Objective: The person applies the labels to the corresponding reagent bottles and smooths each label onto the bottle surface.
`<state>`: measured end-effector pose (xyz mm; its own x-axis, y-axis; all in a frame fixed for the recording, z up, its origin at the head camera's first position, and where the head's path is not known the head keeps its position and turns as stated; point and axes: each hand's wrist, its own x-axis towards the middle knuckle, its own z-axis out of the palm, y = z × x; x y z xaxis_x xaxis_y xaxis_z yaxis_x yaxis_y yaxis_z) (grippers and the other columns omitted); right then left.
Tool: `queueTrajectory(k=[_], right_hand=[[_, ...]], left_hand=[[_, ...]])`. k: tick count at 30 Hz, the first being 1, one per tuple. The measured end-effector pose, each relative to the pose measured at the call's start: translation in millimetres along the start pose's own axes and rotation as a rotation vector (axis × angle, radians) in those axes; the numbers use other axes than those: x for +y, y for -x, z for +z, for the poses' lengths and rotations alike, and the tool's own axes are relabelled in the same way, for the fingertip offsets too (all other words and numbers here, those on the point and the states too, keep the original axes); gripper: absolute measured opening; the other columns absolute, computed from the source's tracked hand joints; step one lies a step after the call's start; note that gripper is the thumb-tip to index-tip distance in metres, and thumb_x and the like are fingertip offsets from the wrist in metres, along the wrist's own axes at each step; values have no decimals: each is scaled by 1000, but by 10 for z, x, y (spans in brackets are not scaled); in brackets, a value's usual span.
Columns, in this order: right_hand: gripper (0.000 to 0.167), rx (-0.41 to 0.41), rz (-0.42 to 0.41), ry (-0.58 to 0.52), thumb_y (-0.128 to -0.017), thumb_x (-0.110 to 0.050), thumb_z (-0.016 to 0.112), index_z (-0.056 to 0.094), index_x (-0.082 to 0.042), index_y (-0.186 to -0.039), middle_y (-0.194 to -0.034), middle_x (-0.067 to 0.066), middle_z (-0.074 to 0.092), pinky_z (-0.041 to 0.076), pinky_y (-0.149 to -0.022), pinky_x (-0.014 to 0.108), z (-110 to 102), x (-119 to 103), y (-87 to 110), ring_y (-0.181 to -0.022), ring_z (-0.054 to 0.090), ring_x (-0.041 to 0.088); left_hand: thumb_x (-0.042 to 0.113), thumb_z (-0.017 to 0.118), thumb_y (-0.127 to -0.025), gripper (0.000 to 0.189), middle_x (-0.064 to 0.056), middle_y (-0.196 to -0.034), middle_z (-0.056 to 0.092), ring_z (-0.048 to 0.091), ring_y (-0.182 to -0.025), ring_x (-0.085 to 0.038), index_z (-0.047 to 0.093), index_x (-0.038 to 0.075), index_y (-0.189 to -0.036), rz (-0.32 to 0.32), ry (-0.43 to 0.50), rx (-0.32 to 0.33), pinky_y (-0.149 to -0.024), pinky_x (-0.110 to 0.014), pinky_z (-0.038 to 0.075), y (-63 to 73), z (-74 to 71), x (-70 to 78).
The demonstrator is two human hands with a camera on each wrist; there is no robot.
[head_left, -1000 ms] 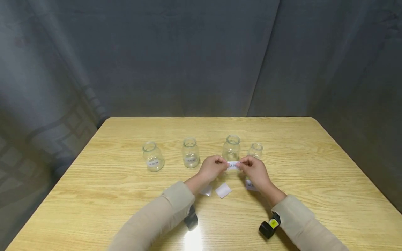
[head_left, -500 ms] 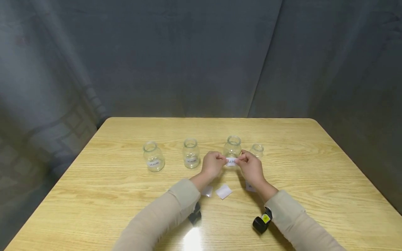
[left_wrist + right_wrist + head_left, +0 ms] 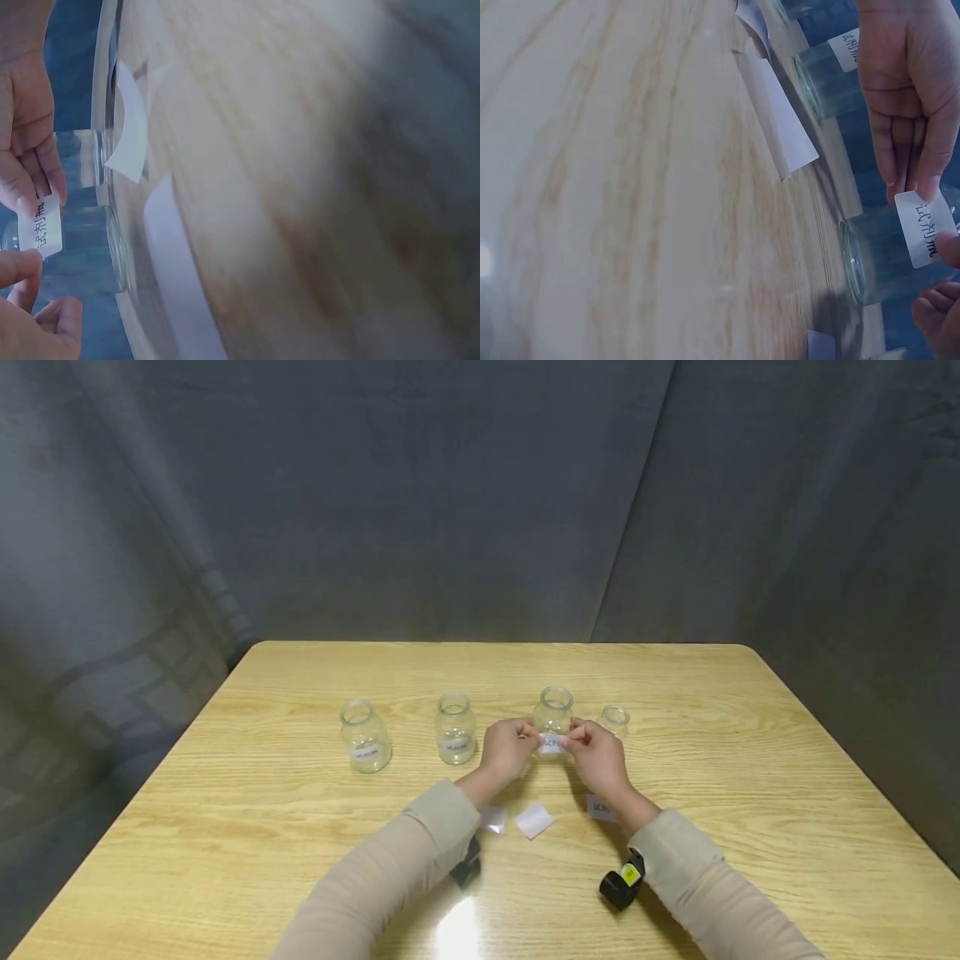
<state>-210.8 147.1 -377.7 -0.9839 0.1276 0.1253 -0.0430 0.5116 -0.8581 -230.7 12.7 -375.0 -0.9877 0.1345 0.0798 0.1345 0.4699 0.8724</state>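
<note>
Across the front of the third jar from left (image 3: pixel 552 718), the label (image 3: pixel 551 743) runs lengthwise between left hand (image 3: pixel 506 753) and right hand (image 3: pixel 600 760), each pinching an end; I judge neither nearer.

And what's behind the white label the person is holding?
Behind the label is a clear glass jar. Its top shows above the label. The label and the fingers hide part of the jar's near side, so I can't see the glass right there.
</note>
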Motion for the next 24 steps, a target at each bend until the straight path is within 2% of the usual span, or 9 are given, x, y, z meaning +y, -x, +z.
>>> queueTrajectory(k=[5,9,13,16,17,21,24], right_hand=[[8,41,-57,41,-78,-1,60,55,5,-76,-112,22,52,47,-77,36,27,26,6,-100,51,34],[9,52,-96,63,-78,-1,61,55,4,-74,-107,22,55,45,-79,38,45,27,11,-101,50,34],[10,57,-120,90,-77,-2,61,52,3,-76,-105,22,56,46,-78,38,47,10,23,-100,51,34],[16,56,-134,111,-77,-2,62,50,3,-84,-101,23,57,47,-76,37,39,13,28,-96,54,33],[19,51,-139,114,-77,-2,62,49,3,-89,-101,23,57,47,-76,37,35,15,27,-95,54,33],[42,21,-165,125,-77,-3,62,44,2,-114,-103,24,56,47,-74,36,17,27,19,-95,54,33],[53,5,-194,173,-76,-6,64,40,2,-124,-105,24,55,48,-73,36,2,36,14,-93,55,33]], left_hand=[[8,62,-77,5,-10,-111,56,55,-80,-18,64,5,-74,3,5,-5,-44,-16,40,8,-10,-9],[6,61,-78,6,-12,-109,57,55,-75,-19,64,3,-74,27,-7,-10,-45,-15,39,18,-32,-24],[5,61,-78,5,-13,-107,58,57,-83,-23,63,2,-74,64,-27,-8,-55,-17,44,27,-59,-18],[5,62,-76,4,-13,-104,59,55,-96,-24,63,2,-73,101,-45,11,-70,-20,46,29,-68,-11],[5,62,-76,5,-13,-102,60,55,-95,-23,62,2,-73,111,-50,15,-72,-21,46,30,-71,-12],[3,64,-75,7,-11,-93,61,57,-78,-20,57,2,-73,111,-38,4,-63,-22,47,28,-86,-17],[3,66,-72,15,-8,-89,60,55,-75,-18,52,3,-77,86,-29,-10,-61,-21,47,11,-93,-24]])
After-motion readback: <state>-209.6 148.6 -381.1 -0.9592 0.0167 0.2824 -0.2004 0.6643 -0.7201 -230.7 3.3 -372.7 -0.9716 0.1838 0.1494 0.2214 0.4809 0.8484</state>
